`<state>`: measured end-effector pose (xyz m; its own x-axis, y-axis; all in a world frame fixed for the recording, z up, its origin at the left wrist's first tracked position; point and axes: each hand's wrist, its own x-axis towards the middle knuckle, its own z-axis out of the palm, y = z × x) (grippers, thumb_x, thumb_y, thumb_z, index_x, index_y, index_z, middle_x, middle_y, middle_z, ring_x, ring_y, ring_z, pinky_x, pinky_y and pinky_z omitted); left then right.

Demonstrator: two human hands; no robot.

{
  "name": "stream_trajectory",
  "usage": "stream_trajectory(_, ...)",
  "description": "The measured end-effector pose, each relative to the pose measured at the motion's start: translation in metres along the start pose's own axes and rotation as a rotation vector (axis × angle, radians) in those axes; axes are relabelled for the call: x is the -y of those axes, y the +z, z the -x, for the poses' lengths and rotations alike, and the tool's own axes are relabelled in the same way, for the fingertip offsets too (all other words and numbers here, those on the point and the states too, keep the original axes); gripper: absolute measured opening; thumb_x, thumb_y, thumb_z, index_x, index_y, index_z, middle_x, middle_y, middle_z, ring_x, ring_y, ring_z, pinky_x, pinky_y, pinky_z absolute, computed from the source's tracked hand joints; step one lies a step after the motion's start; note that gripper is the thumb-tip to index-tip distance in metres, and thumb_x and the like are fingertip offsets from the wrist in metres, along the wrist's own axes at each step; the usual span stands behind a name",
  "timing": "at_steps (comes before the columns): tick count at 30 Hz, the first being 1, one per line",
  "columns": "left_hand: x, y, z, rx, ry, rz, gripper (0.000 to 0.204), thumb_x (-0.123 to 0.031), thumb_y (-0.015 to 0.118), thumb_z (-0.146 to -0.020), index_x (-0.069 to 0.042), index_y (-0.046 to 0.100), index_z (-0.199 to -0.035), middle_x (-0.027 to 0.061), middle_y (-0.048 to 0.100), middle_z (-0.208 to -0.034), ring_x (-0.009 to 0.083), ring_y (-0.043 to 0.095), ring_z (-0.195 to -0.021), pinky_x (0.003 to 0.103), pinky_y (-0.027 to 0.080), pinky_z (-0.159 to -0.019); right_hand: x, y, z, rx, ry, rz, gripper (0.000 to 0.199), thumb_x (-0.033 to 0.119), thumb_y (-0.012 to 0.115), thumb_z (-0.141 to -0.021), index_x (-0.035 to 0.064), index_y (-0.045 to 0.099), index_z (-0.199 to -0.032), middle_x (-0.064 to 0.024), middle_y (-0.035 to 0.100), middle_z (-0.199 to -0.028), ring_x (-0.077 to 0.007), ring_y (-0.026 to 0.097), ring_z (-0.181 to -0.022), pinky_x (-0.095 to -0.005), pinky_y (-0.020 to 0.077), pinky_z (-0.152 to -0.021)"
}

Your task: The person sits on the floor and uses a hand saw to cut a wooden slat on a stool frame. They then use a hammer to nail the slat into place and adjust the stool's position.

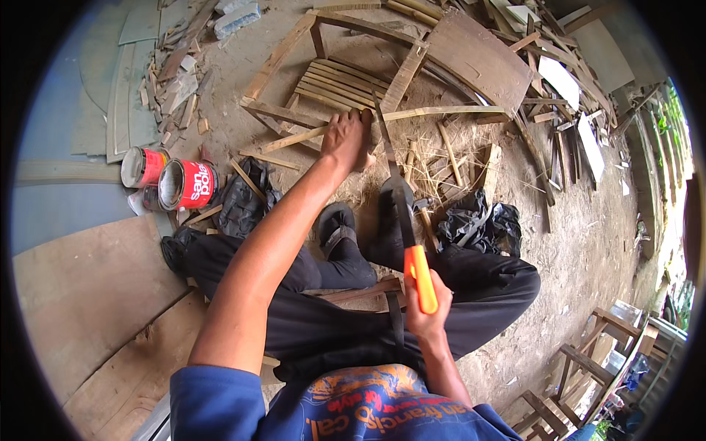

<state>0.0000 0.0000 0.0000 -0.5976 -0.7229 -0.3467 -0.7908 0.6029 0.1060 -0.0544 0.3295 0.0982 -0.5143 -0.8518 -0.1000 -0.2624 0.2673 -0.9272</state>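
Observation:
My left hand (pixel 347 141) is closed around a pale wooden strip (pixel 448 112), which runs off to the right. In my right hand (pixel 429 307) is the orange handle of a handsaw (pixel 418 268). Its long blade tapers away from me and is seen nearly edge-on, so its teeth cannot be made out. The blade's far end lies just right of my left hand, close to the strip; whether they touch I cannot tell. Beyond my left hand stands a wooden frame (pixel 283 59) with a slatted panel (pixel 342 82) inside it.
Two red paint cans (pixel 197 185) stand at the left. Black plastic bags (pixel 482 226) lie by my feet, with a hammer (pixel 421 203) near the right one. Scrap wood (pixel 555 95) is piled far right, and a plywood sheet (pixel 95 272) lies near left.

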Motion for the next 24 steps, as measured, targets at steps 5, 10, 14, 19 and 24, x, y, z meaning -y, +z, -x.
stream_trajectory(5,-0.025,-0.016,0.036,0.156,-0.02,0.11,0.091,-0.024,0.065,-0.09,0.012,0.01,-0.153,0.0377,0.024,-0.154,0.0403,0.02,-0.149,0.051,0.018,-0.124,0.016,-0.013,-0.006,0.01,0.111,-0.107,0.009,0.004,0.065,-0.091,-0.0029,0.062,-0.087,-0.0029,0.053,-0.064,-0.0081,0.048,-0.057,-0.0256,0.0397,-0.054)
stream_trajectory(10,-0.021,-0.042,0.025,0.242,0.022,-0.072,0.086,-0.038,0.052,-0.098,0.012,0.008,-0.153,0.0347,0.016,-0.158,0.0376,0.015,-0.151,0.05,0.013,-0.125,0.006,-0.003,-0.023,0.001,-0.003,-0.091,0.012,0.005,0.066,-0.091,-0.0019,0.06,-0.084,-0.002,0.054,-0.062,-0.0069,0.049,-0.056,-0.0254,0.0403,-0.052)
stream_trajectory(14,0.001,-0.006,0.003,0.132,0.04,-0.291,0.083,-0.041,0.045,-0.1,0.012,0.008,-0.152,0.0328,0.015,-0.159,0.0357,0.013,-0.152,0.047,0.01,-0.126,0.008,-0.003,-0.01,0.023,0.023,-0.038,0.008,0.006,0.063,-0.089,-0.0021,0.062,-0.086,-0.0022,0.056,-0.064,-0.0077,0.052,-0.056,-0.0249,0.0424,-0.054)
stream_trajectory(19,0.0,0.009,0.004,-0.371,0.043,0.02,0.073,-0.03,0.086,-0.066,0.003,0.049,-0.12,0.0237,0.059,-0.116,0.0342,0.058,-0.114,0.044,0.042,-0.102,0.006,0.004,-0.004,0.029,0.015,-0.009,0.007,0.005,0.068,-0.087,-0.0011,0.064,-0.087,-0.008,0.057,-0.062,-0.0121,0.055,-0.052,-0.0271,0.0437,-0.052)
stream_trajectory(24,-0.004,0.016,0.009,-0.448,0.013,-0.055,0.071,-0.028,0.086,-0.066,0.003,0.051,-0.119,0.0243,0.059,-0.116,0.0359,0.058,-0.113,0.045,0.044,-0.101,0.007,0.0,-0.014,-0.019,0.001,-0.093,0.01,0.006,0.068,-0.09,-0.0025,0.063,-0.088,-0.0079,0.057,-0.064,-0.011,0.053,-0.055,-0.0268,0.0429,-0.053)
